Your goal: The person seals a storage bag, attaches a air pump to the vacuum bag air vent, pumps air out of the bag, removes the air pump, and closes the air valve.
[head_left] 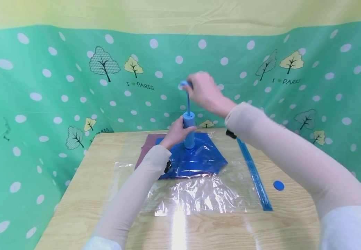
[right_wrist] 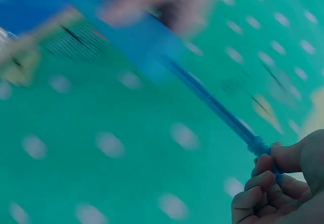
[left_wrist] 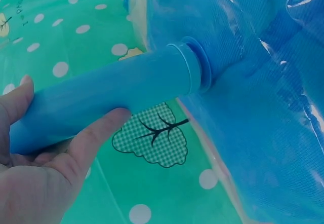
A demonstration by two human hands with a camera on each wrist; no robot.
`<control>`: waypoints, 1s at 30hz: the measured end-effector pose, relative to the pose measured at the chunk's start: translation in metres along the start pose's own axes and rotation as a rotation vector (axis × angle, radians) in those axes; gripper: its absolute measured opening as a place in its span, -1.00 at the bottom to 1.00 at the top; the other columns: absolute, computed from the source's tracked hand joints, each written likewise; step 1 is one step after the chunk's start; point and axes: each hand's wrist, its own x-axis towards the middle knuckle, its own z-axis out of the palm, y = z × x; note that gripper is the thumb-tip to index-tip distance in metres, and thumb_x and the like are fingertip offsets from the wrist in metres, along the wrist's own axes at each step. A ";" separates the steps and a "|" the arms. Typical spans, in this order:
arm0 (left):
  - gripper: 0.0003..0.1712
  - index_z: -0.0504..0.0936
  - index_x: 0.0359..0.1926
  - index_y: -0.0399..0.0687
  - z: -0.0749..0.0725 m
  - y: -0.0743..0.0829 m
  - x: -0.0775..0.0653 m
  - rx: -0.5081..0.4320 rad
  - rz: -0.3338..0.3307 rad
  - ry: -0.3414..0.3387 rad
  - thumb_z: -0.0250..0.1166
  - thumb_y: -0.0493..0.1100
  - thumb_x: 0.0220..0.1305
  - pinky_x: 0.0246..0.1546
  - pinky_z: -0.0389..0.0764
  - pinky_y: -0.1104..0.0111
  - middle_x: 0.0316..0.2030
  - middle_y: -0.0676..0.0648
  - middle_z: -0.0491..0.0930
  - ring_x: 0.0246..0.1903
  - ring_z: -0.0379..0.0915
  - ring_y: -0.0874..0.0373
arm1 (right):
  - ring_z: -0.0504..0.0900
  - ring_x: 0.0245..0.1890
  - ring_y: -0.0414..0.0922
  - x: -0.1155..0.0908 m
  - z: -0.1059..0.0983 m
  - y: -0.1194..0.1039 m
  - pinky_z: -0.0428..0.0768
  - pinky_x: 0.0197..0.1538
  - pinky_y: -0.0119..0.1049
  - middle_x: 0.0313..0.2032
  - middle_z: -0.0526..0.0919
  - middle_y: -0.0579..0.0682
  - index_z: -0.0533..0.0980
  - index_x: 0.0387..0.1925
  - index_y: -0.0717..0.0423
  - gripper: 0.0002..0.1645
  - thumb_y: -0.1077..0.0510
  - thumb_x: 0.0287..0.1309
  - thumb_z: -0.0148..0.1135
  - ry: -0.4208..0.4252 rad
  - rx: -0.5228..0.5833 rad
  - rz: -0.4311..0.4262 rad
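Pump (head_left: 189, 140) stands upright on the clear bag (head_left: 199, 205), over the blue cloth (head_left: 206, 156) inside, all on the worktop (head_left: 74, 194). Left hand (head_left: 178, 132) wrapped round the barrel, right hand (head_left: 203, 88) clenched on the handle (head_left: 184, 83), rod (head_left: 188, 104) well out. I'd call it mid-pumping: cloths in, pump foot apparently seated on the bag. Remaining, my read: more strokes, pump off, then blue disc (head_left: 278, 185), probably the cap, on; it lies right of the bag. Can't tell how much air is left or whether the blue edge strip (head_left: 255, 175) is sealed.
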 end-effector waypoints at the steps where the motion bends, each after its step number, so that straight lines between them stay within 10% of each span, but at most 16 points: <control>1: -0.34 0.32 0.49 -0.17 0.000 0.000 -0.001 0.015 0.003 -0.002 0.30 -0.03 0.55 0.26 0.52 -0.04 0.32 -0.24 0.52 0.29 0.49 -0.15 | 0.56 -0.44 -0.05 -0.004 0.012 0.007 0.57 -0.36 -0.25 -0.35 0.64 0.05 0.64 -0.09 0.26 -0.73 0.12 0.58 0.15 -0.026 -0.011 0.003; 6: -0.39 0.34 0.47 -0.13 -0.001 -0.004 -0.001 0.034 0.058 -0.021 0.26 0.01 0.58 0.17 0.58 0.04 0.24 -0.18 0.58 0.16 0.58 -0.07 | 0.53 -0.48 0.00 -0.024 0.057 0.033 0.50 -0.40 -0.19 -0.45 0.58 0.09 0.57 -0.29 0.21 -0.73 0.13 0.57 0.17 -0.075 -0.076 0.008; 11: -0.39 0.32 0.47 -0.12 -0.004 -0.002 -0.004 0.036 0.058 -0.011 0.24 0.03 0.58 0.17 0.58 0.05 0.24 -0.17 0.57 0.14 0.58 -0.04 | 0.53 -0.46 0.01 -0.023 0.061 0.031 0.52 -0.38 -0.18 -0.46 0.55 0.08 0.56 -0.33 0.17 -0.73 0.13 0.56 0.19 -0.091 -0.057 0.016; 30: -0.32 0.34 0.47 -0.26 0.002 -0.001 -0.001 -0.005 0.051 0.016 0.36 -0.08 0.51 0.24 0.55 -0.01 0.26 -0.28 0.56 0.23 0.55 -0.17 | 0.45 -0.44 -0.03 0.006 -0.049 -0.020 0.39 -0.33 -0.30 -0.35 0.58 0.10 0.66 0.00 0.28 -0.67 0.11 0.61 0.09 0.171 0.055 -0.017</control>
